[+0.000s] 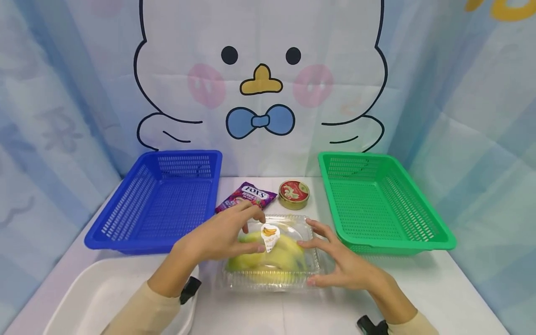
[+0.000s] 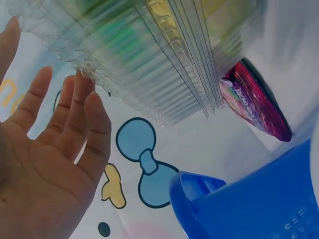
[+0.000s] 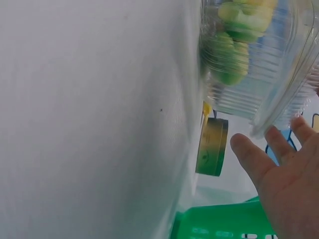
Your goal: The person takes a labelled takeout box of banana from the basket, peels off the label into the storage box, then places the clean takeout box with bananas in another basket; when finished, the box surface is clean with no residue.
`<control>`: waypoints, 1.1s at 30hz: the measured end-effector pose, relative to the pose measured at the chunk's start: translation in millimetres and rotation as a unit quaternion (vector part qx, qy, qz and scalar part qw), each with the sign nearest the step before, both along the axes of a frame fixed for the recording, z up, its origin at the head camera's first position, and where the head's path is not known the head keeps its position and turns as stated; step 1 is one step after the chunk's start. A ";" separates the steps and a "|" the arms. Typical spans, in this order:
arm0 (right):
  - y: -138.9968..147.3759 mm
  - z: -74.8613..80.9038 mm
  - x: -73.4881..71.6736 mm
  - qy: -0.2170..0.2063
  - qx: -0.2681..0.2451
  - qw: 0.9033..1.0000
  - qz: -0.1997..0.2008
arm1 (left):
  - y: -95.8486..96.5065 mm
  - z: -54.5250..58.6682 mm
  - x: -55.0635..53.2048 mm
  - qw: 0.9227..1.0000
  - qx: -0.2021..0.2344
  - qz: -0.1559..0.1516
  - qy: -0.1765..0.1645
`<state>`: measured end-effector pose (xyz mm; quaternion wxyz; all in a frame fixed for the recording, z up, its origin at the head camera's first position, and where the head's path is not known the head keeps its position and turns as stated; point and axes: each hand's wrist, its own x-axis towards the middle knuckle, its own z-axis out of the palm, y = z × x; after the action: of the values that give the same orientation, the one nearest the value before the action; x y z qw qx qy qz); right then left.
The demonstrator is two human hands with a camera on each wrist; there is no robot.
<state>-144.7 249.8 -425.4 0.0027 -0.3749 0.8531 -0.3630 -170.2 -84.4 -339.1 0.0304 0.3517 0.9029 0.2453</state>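
A clear plastic clamshell box (image 1: 251, 281) with yellow-green bananas (image 1: 276, 261) inside sits at the middle of the table, its lid down and a banana sticker (image 1: 270, 232) on top. My left hand (image 1: 224, 232) reaches over its left side with fingers spread and loosely bent; in the left wrist view its fingertips are right at the box's crimped edge. On the other side my right hand (image 1: 345, 265) has thumb and fingers spread along the box's right edge. The right wrist view shows those fingertips (image 3: 273, 132) close against the clear rim. Neither hand curls round the box.
Behind the box lie a purple Fox's candy bag (image 1: 255, 193) and a round red-and-gold tin (image 1: 294, 194). A blue basket (image 1: 155, 246) stands at the left, a green basket (image 1: 389, 246) at the right. At front left is a white tray (image 1: 92, 284). A printed curtain hangs behind.
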 end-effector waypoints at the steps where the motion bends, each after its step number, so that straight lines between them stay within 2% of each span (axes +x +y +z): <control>1: 0.3 0.8 -0.2 0.002 0.001 1.000 -0.001 | 2.2 0.1 -1.4 1.000 -0.004 0.000 0.001; 4: 1.6 2.0 -0.2 0.002 0.002 1.000 -0.003 | 10.5 1.3 -4.5 1.000 -0.020 -0.001 0.014; 9: 2.3 1.8 0.7 -0.008 -0.001 1.000 -0.002 | 24.5 3.6 -7.3 0.997 -0.038 -0.007 0.060; 16: 0.1 -0.2 1.8 -0.018 -0.005 1.000 0.002 | 33.5 -3.3 -12.8 0.992 -0.082 0.000 0.096; 33: 3.0 2.2 2.1 -0.017 -0.016 1.000 0.000 | 44.4 -11.9 -23.5 0.991 -0.112 -0.015 0.065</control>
<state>-142.7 252.9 -423.2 0.0114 -0.3686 0.8469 -0.3832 -193.7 -39.9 -351.0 0.0149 0.3748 0.9193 0.1189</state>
